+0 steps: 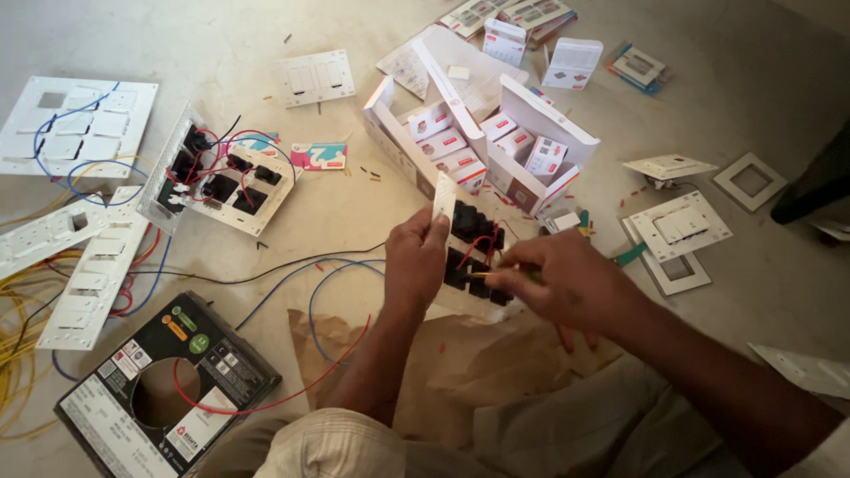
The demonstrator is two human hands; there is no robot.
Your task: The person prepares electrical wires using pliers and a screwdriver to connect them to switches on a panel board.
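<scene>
Fingers of the left hand (414, 257) clamp the switch plate (469, 257) by its white edge, held upright above the brown paper (460, 354). The right hand (567, 283) pinches closed on something thin at the black modules; I can't tell what. I'd keep that plate steady and work one red wire (474, 243) at a time.

Head cam, one view only: looks steeply down, close over lap & floor (266, 35).

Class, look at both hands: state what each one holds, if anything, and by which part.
Left hand grips the switch plate by its upper left edge. Right hand pinches something thin at the plate's back; what exactly cannot be told.
</scene>
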